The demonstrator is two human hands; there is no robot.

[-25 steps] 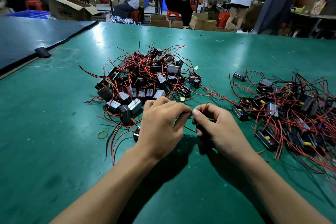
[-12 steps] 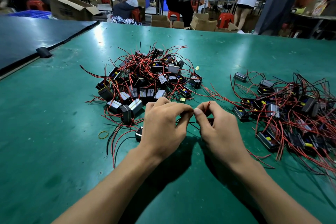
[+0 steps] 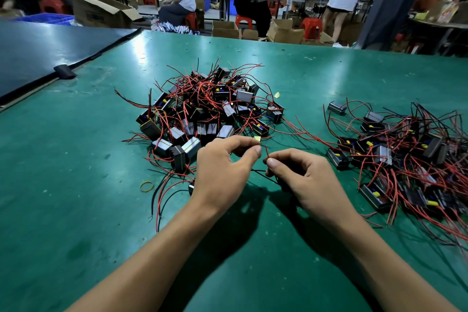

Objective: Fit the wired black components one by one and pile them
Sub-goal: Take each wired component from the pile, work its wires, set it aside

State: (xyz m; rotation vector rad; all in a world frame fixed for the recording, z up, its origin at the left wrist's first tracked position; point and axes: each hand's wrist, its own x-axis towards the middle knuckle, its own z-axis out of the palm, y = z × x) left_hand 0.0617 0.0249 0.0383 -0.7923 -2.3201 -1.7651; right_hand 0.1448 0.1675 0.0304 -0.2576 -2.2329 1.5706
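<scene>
Green worktable [image 3: 76, 210]. Just nearer than the central pile of wired black components [image 3: 207, 109], the left hand [image 3: 222, 172] presses thumb to forefinger, contents unclear; the right hand [image 3: 309, 180] pinches a red wire [image 3: 266, 151]. A second pile [image 3: 405, 149] lies to the central pile's right.

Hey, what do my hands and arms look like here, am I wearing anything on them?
Nothing worn that shows. The left hand and right hand have no gloves or visible rings, and the nails are short. The left forearm and right forearm show no sleeve, watch or band.
</scene>
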